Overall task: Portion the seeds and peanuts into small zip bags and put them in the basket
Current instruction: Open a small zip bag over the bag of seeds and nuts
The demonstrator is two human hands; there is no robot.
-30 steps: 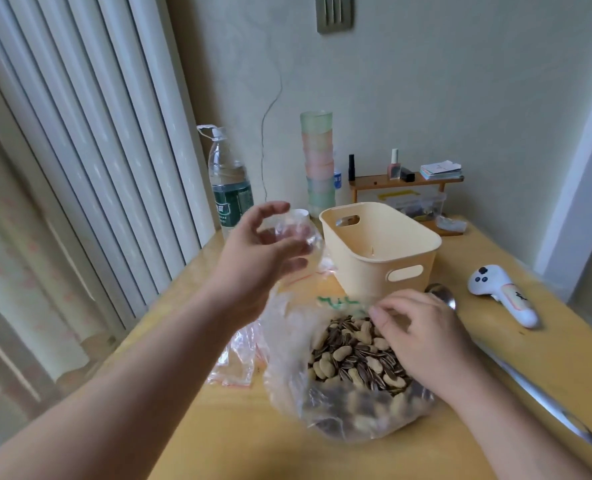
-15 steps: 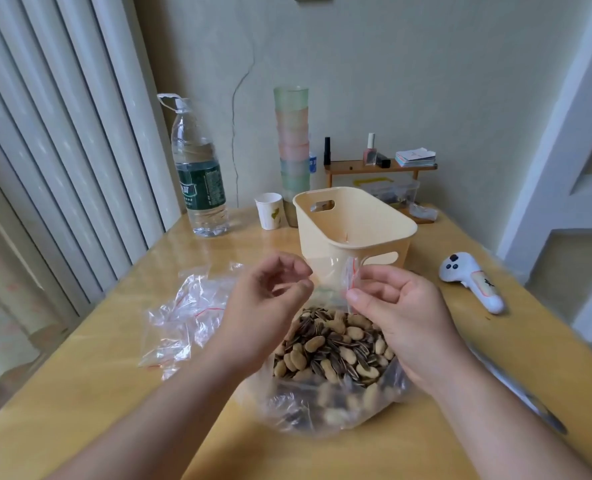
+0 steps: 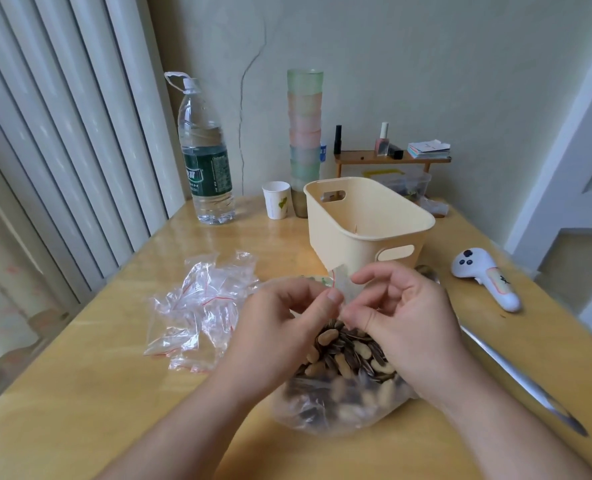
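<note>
Above the seed bag (image 3: 343,386), both hands have closed on the zip bag (image 3: 343,285).

A light wooden counter (image 3: 79,393) carries a large clear bag of sunflower seeds and peanuts (image 3: 343,386) near the front, loose small zip bags (image 3: 201,313) to its left, a cream basket (image 3: 367,223) behind, a water bottle (image 3: 204,161), a paper cup (image 3: 276,199), stacked tumblers (image 3: 305,133), a white controller (image 3: 485,278), a long metal spoon (image 3: 516,372) and a small wooden shelf (image 3: 391,159).

A water bottle (image 3: 206,157), paper cup (image 3: 276,199) and stacked cups (image 3: 305,133) are set along the table's (image 3: 79,393) far edge; a white controller (image 3: 485,278) is laid near its right edge.
</note>
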